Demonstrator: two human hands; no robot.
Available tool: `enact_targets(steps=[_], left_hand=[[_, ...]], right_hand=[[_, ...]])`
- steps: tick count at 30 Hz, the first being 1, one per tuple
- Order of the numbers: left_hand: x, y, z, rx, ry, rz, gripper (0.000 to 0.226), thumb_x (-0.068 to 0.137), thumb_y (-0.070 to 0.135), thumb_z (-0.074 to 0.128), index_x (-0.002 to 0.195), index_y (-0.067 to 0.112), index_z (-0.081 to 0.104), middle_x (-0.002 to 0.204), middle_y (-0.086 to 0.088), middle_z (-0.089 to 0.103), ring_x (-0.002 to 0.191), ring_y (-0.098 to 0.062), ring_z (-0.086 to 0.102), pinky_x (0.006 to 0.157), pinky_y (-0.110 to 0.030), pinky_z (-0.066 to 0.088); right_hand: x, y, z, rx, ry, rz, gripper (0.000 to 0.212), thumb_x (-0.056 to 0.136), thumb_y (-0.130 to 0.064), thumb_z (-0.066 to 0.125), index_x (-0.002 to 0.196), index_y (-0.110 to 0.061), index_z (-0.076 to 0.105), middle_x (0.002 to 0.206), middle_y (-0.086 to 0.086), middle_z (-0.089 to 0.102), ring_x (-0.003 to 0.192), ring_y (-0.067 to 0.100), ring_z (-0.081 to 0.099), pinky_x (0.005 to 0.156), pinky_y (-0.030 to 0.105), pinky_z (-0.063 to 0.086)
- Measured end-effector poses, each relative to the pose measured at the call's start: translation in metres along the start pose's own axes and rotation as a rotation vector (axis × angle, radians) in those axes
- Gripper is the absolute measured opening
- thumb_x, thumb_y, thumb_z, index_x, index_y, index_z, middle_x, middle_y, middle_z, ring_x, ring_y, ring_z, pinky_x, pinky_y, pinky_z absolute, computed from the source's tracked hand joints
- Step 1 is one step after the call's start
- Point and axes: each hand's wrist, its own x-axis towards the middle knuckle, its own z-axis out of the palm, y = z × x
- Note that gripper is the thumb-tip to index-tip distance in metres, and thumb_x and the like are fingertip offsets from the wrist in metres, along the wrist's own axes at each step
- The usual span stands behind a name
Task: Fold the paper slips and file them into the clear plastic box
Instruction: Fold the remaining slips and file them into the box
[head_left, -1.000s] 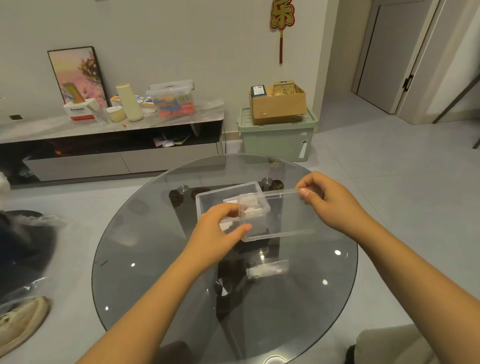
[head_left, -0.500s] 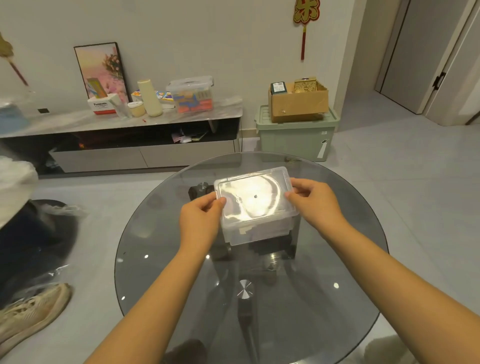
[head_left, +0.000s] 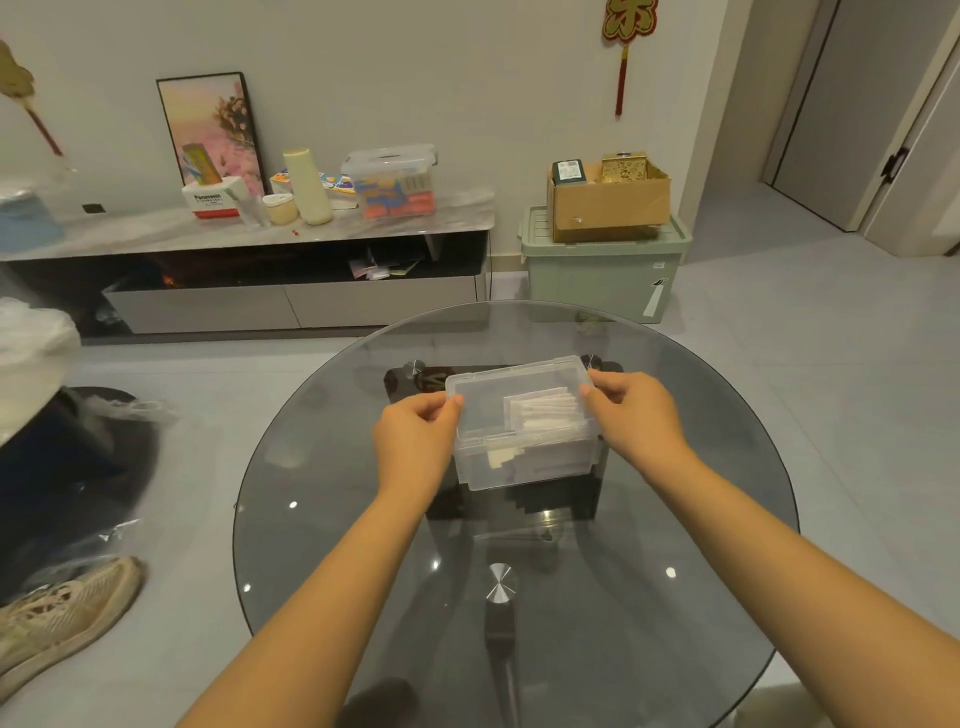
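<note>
The clear plastic box (head_left: 522, 457) is smooth, see-through plastic, its lid (head_left: 480, 387) faintly frosted with a soft sheen. Through it show the paper slips (head_left: 540, 410), matt white paper. Under the box, the round table top (head_left: 363, 545) is smoked glass, glossy, carrying small bright reflections; just below the box a brushed-metal disc (head_left: 500, 583) shines through the glass. Beyond the table, the cardboard box (head_left: 610, 205) is matt brown card, resting on a pale green storage bin (head_left: 602, 275) of dull plastic. The floor tiles (head_left: 831, 338) beside the table look smooth, with a low sheen.
</note>
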Motion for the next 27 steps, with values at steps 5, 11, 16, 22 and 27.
enact_targets(steps=[5, 11, 16, 22, 27], left_hand=[[0.0059, -0.0041, 0.0032, -0.062, 0.012, -0.085, 0.016, 0.088, 0.023, 0.065, 0.097, 0.011, 0.071, 0.083, 0.002, 0.068, 0.074, -0.01, 0.061, 0.064, -0.017, 0.046], [0.0088, -0.0017, 0.0046, -0.213, -0.103, -0.326, 0.022, 0.092, 0.028, 0.059, 0.109, 0.014, 0.061, 0.101, -0.003, 0.064, 0.085, -0.016, 0.061, 0.067, -0.026, 0.053], [0.0064, 0.0036, 0.0021, -0.289, -0.146, -0.383, 0.012, 0.094, 0.025, 0.056, 0.1, 0.017, 0.062, 0.093, 0.0, 0.065, 0.087, -0.018, 0.064, 0.068, -0.028, 0.057], [0.0049, 0.0013, 0.0037, -0.233, -0.095, -0.312, 0.018, 0.093, 0.023, 0.057, 0.105, 0.014, 0.067, 0.089, 0.005, 0.066, 0.083, -0.014, 0.063, 0.08, -0.036, 0.057], [0.0044, 0.0015, 0.005, -0.213, -0.092, -0.307, 0.02, 0.093, 0.022, 0.057, 0.105, 0.012, 0.069, 0.083, 0.008, 0.064, 0.083, -0.015, 0.062, 0.083, -0.039, 0.056]], right_hand=[[-0.001, -0.0001, -0.0031, 0.061, -0.011, 0.046, 0.026, 0.091, -0.016, 0.055, 0.114, -0.016, 0.067, 0.098, 0.003, 0.069, 0.087, 0.015, 0.057, 0.077, 0.023, 0.041], [0.0036, -0.0001, -0.0059, 0.19, -0.12, 0.241, 0.019, 0.092, -0.025, 0.056, 0.108, -0.017, 0.06, 0.099, -0.003, 0.057, 0.086, 0.012, 0.054, 0.066, 0.021, 0.046], [0.0026, -0.0043, -0.0072, 0.304, -0.199, 0.381, 0.013, 0.093, -0.024, 0.055, 0.093, -0.013, 0.061, 0.088, -0.001, 0.058, 0.078, 0.013, 0.057, 0.069, 0.025, 0.051], [0.0043, 0.0026, -0.0041, 0.191, -0.05, 0.251, 0.05, 0.087, -0.024, 0.063, 0.132, -0.007, 0.051, 0.13, 0.007, 0.055, 0.114, 0.023, 0.054, 0.095, 0.034, 0.045], [-0.0007, 0.0009, -0.0009, 0.079, 0.032, 0.107, 0.024, 0.088, -0.02, 0.062, 0.105, -0.005, 0.069, 0.097, 0.01, 0.069, 0.089, 0.025, 0.062, 0.08, 0.036, 0.051]])
